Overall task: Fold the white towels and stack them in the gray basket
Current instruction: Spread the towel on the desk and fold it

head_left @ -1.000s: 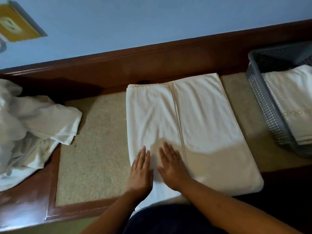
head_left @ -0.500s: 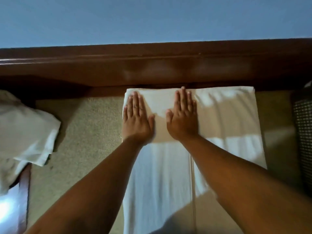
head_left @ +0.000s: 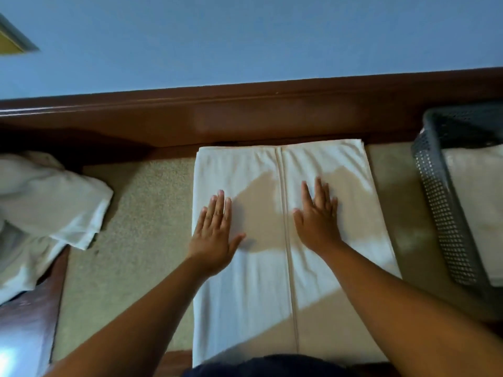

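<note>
The folded white towel (head_left: 245, 308) lies in the middle of the table (head_left: 141, 240), reaching its back edge. The left hand (head_left: 215, 235) and right hand (head_left: 317, 221) press flat on it, each grip apart, holding nothing. Soft, light and limp, it probably folds best when taken by its near corners. The gray basket (head_left: 435, 208) sits at the right edge.

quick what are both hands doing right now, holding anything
Left hand: open, fingers straight, flat on the folded white towel, holding nothing.
Right hand: open, flat on the same towel, holding nothing.
</note>
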`<move>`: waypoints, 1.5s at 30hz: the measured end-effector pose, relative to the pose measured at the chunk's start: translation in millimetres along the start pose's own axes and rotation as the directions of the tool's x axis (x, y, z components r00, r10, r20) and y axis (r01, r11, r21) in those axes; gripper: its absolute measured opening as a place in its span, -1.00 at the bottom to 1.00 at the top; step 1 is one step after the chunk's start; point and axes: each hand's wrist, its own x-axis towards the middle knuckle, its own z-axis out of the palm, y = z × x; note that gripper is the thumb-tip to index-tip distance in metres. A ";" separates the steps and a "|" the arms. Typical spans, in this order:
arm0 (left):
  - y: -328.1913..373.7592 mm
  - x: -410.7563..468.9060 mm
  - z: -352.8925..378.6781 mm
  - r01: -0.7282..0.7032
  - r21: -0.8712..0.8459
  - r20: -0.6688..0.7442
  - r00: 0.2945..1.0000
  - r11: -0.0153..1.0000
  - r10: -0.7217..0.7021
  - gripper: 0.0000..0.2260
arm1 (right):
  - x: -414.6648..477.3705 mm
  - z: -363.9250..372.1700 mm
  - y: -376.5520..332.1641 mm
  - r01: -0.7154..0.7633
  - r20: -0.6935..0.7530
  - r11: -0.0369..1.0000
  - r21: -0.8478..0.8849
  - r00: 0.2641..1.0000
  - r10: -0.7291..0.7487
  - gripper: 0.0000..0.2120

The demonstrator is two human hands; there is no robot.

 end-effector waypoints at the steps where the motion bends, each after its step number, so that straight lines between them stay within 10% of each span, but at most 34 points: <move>1: 6.3 -24.4 9.5 0.018 -0.028 0.023 1.000 0.999 -0.018 -0.25 | -24.5 8.5 16.8 -0.066 0.022 0.998 0.012 0.998 0.066 -0.31; 12: 51.6 -185.0 52.7 0.173 -0.029 0.180 0.970 0.984 -0.165 -0.14 | -225.8 15.8 131.0 -0.616 0.007 0.731 0.295 0.766 0.643 0.01; 28: 115.9 -258.1 81.8 0.341 -0.285 0.087 0.940 0.896 -0.330 -0.35 | -262.0 -4.6 169.3 -0.545 0.265 0.777 0.314 0.836 0.480 -0.55; 45: -6.8 -374.8 45.0 0.263 -0.464 -0.040 0.948 0.846 -0.317 -0.34 | -328.8 40.2 -70.7 -0.114 -0.084 0.801 0.588 0.976 0.201 -0.50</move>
